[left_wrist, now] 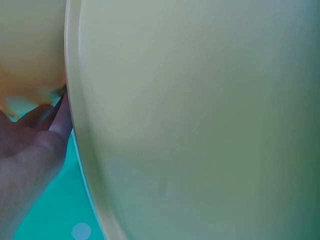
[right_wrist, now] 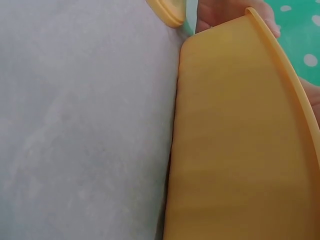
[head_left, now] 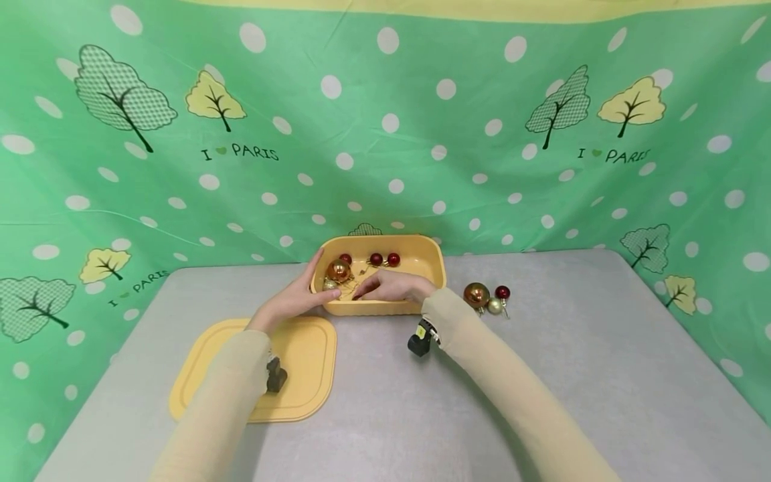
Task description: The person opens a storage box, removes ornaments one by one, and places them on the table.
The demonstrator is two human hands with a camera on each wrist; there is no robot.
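Note:
A yellow plastic box [head_left: 379, 308] stands at the back of the table with Christmas baubles in it. My left hand [head_left: 295, 298] grips its left end, thumb over the near rim and fingers along the outer wall. Inside the box, my right hand [head_left: 394, 286] reaches down with bent fingers and pinches a small dark red bauble [head_left: 359, 296], mostly hidden by the fingers. A large gold bauble [head_left: 338, 270] and a small pale gold one [head_left: 330, 284] lie by the left wall. Small red baubles [head_left: 393, 259] lie along the back. In the right wrist view, the box's side wall [right_wrist: 235, 125] fills much of the picture.
The yellow lid [head_left: 304, 361] lies flat at the front left, under my left forearm. Right of the box sit a large gold bauble [head_left: 476, 294], a small pale gold bauble [head_left: 494, 306] and a small red bauble [head_left: 502, 292]. A green curtain [head_left: 385, 154] hangs behind the table.

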